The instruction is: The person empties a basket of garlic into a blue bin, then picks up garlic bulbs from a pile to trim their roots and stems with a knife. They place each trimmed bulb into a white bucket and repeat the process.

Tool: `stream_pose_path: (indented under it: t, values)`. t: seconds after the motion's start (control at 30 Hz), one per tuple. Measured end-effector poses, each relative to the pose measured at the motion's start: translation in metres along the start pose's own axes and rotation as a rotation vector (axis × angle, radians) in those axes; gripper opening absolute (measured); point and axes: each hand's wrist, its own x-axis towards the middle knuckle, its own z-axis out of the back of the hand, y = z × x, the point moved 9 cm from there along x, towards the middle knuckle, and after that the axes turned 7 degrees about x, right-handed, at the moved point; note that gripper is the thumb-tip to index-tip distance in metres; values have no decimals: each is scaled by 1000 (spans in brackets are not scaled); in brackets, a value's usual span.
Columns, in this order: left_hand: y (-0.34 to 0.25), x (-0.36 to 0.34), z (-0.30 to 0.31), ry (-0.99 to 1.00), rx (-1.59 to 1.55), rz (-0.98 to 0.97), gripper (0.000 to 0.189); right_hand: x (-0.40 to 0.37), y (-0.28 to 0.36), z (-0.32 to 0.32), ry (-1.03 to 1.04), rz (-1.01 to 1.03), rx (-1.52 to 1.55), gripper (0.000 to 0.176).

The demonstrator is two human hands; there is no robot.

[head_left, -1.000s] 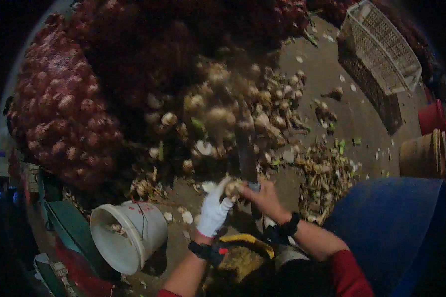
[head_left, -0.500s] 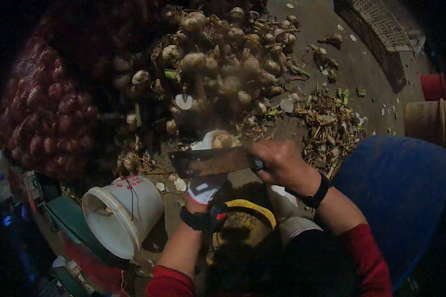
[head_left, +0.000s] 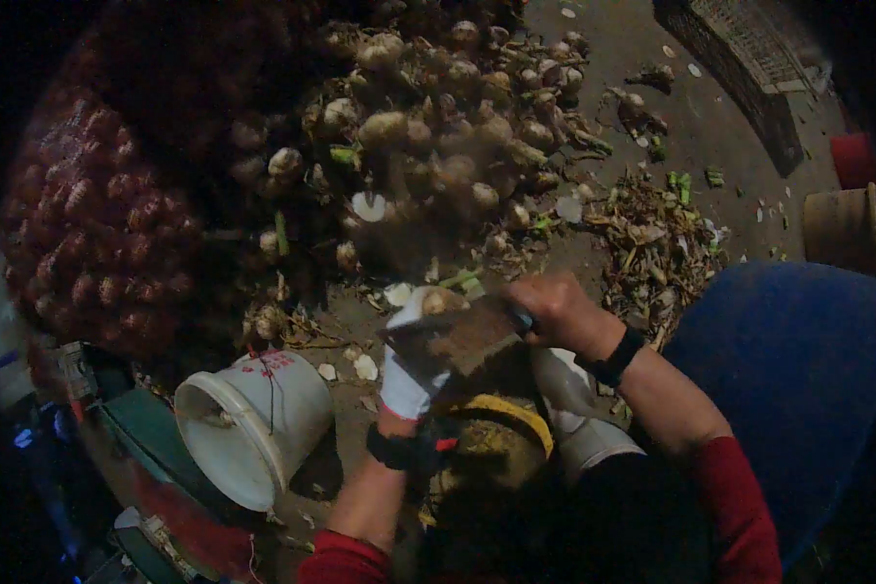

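My left hand (head_left: 411, 375), in a white glove, is wrapped round a pale bulb (head_left: 445, 301), with part of the blade in front of it. Bare and closed round the handle of a broad, rusty cleaver (head_left: 462, 341), my right hand (head_left: 562, 313) is just right of the bulb. The blade is blurred and lies across the gloved hand in the view. A green stem piece (head_left: 469, 282) shows just beyond the bulb. Farther off lies a large heap of bulbs with dry stalks (head_left: 457, 127).
Mesh sacks of reddish bulbs (head_left: 97, 234) stand at left. A white bucket (head_left: 263, 419) lies tipped at lower left. At right are a blue tub (head_left: 779, 380), a tan bucket (head_left: 840, 232), a red container (head_left: 852, 161) and dry trimmings (head_left: 652, 243). A crate (head_left: 740, 58) sits at upper right.
The cleaver blade has tilted and dropped lower over the gloved hand. A green stem piece now shows beyond the bulb. The whole view has shifted slightly.
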Motion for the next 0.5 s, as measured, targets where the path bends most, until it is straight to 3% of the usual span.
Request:
stream_pose_path:
  t: [0.07, 0.1, 0.13, 0.17, 0.2, 0.23, 0.27, 0.33, 0.37, 0.5]
  values:
    - [22, -3, -23, 177, -376, 449, 52, -5, -18, -8, -20, -1, 17, 27]
    - [39, -16, -19, -9, -422, 501, 49, -10, -24, -11, -54, 47, 24, 30]
    - [21, -14, -14, 2, -426, 513, 49, -17, -27, -9, -87, 85, 32, 32]
    - [-26, 5, -5, 96, -253, 334, 46, -22, -40, -1, -84, 72, 30, 32]
    - [-59, 14, -2, 194, -81, 163, 42, -33, -72, 15, -187, -161, 64, 27]
    - [-61, 19, 5, 110, -54, 129, 36, -46, -93, 19, -272, -389, 105, 23]
    - [-41, 23, 6, 113, -148, 331, 38, -39, -78, 22, -262, -380, 109, 23]
    - [-7, 33, 0, 84, -240, 235, 38, -28, -54, 30, -255, -449, 168, 23]
    - [-6, 31, -5, 61, -454, 387, 41, -26, -50, 28, -354, -409, 243, 23]
    - [-4, 30, -5, -36, -472, 393, 43, -21, -38, 26, -352, -579, 338, 24]
